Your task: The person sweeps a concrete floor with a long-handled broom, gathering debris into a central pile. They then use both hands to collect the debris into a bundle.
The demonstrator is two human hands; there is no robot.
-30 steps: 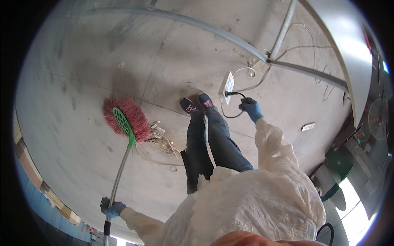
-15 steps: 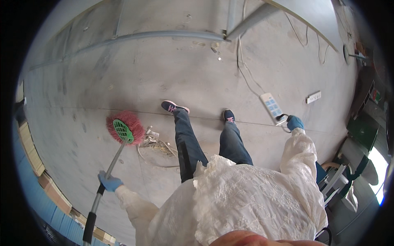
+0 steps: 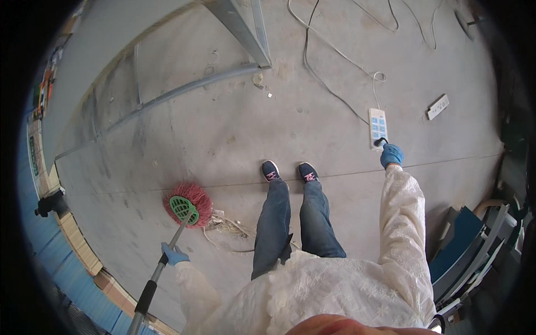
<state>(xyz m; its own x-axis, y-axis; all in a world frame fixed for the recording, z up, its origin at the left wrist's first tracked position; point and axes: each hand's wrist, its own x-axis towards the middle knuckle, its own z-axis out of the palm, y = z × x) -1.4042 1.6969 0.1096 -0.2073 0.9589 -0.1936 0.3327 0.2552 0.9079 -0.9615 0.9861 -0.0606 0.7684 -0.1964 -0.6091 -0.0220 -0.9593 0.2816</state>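
Observation:
My left hand (image 3: 174,255), in a blue glove, grips the metal handle of a mop (image 3: 188,204) whose red head with a green holder rests on the concrete floor to my left. A tangle of pale string (image 3: 230,228) lies just right of the mop head. My right hand (image 3: 391,154), also blue-gloved, reaches out to the right and holds a black plug at the lower end of a white power strip (image 3: 378,127) lying on the floor. My feet in dark shoes (image 3: 289,170) stand between the two.
Grey cables (image 3: 329,84) run from the power strip toward the top. A second small white strip (image 3: 438,106) lies further right. Metal frame bars (image 3: 245,33) cross the floor at the top. Blue and grey folded chairs (image 3: 474,245) stand at the right.
The view has swung round. My right hand stays at the power strip, now lying further right and nearer. The mop head has stayed on the floor at my left.

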